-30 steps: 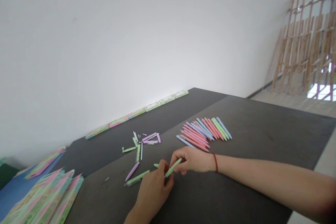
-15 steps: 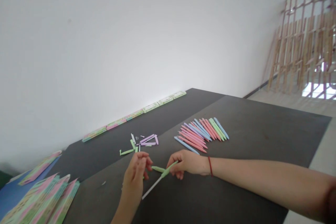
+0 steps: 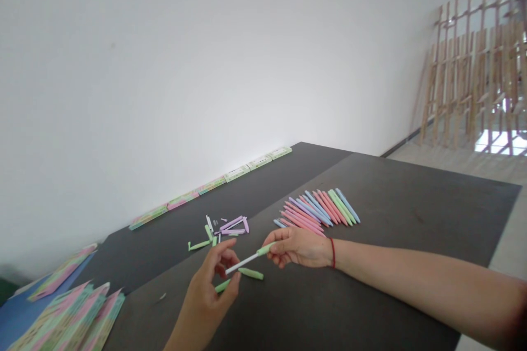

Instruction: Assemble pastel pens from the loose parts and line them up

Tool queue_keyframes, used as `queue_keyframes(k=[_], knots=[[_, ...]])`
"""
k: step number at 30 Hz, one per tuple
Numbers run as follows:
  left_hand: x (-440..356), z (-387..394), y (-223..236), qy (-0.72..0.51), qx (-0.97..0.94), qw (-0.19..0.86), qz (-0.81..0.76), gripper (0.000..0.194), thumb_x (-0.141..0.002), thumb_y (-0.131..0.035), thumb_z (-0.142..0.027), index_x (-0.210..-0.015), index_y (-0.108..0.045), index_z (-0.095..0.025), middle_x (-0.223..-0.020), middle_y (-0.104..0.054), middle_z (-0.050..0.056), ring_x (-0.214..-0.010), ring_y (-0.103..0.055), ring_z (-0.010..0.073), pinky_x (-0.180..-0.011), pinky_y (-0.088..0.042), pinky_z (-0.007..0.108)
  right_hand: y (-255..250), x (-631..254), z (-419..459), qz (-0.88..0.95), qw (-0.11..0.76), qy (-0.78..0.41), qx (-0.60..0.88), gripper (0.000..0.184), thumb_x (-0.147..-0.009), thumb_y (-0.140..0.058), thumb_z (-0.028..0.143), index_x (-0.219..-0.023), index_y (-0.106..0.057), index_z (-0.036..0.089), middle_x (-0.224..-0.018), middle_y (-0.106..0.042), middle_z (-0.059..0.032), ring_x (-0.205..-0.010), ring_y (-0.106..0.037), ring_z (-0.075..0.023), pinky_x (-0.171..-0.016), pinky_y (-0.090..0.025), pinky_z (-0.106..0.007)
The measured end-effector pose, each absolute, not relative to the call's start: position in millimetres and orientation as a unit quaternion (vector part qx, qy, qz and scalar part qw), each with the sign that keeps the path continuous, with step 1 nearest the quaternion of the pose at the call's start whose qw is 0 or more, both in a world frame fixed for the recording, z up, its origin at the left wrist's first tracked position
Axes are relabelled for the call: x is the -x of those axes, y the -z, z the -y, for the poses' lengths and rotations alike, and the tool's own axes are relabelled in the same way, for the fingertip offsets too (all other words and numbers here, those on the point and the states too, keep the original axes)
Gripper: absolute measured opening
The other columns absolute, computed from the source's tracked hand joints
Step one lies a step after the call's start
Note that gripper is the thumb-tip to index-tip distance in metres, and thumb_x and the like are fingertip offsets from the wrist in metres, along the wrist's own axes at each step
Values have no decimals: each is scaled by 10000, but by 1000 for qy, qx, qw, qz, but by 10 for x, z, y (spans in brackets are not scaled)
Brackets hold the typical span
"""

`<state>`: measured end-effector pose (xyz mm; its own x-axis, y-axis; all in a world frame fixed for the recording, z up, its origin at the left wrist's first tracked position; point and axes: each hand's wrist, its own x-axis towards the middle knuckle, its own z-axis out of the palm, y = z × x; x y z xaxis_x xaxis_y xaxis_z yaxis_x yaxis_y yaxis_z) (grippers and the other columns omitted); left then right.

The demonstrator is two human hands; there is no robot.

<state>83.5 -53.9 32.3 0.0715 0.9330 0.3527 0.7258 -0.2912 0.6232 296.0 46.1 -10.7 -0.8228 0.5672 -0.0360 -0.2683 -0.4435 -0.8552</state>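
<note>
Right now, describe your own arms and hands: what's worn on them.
The left hand and right hand are bare, with no gloves or sleeves in view. A thin red cord bracelet circles the right wrist; nothing shows on the left wrist.

From the middle of the dark grey table (image 3: 391, 219), a fan of pink, blue and green pens (image 3: 317, 211) lies at two o'clock and loose lilac and green pen parts (image 3: 233, 225) at ten. Small pastel boxes (image 3: 236, 173) line the far edge at eleven, and stacked pastel card packets (image 3: 68, 318) sit at eight.
</note>
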Motion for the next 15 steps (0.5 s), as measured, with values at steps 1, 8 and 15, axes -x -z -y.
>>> queue_keyframes(k=[1,8,15], knots=[[-911,581,-357,-382,-715,151,-566,386,-794,-519,-279,-1175,-475,-241,-805,-625,-5,-702,-598,162,-704,-485,294,100,-2965,-452,469,248,-833,157,299,-660,-771,266,-863,-630,100,-710,-642,-9,-566,-589,-64,-576,-467,-185],[-1157,720,-494,-372,-713,102,-585,113,-805,-562,-310,-775,-642,-237,-697,-656,-17,-632,-600,156,-608,-442,239,141,-2981,-424,465,242,-843,122,222,-714,-732,218,-863,-620,97,-698,-607,-4,-570,-558,-63,-584,-454,-199],[-1127,897,-805,-500,-667,63,-549,45,-807,-577,-227,-803,-622,-221,-746,-623,-9,-643,-585,133,-584,-448,214,20,-3118,-570,355,254,-900,-5,143,-787,-660,193,-807,-529,139,-691,-444,35,-593,-431,-55,-577,-390,-194]])
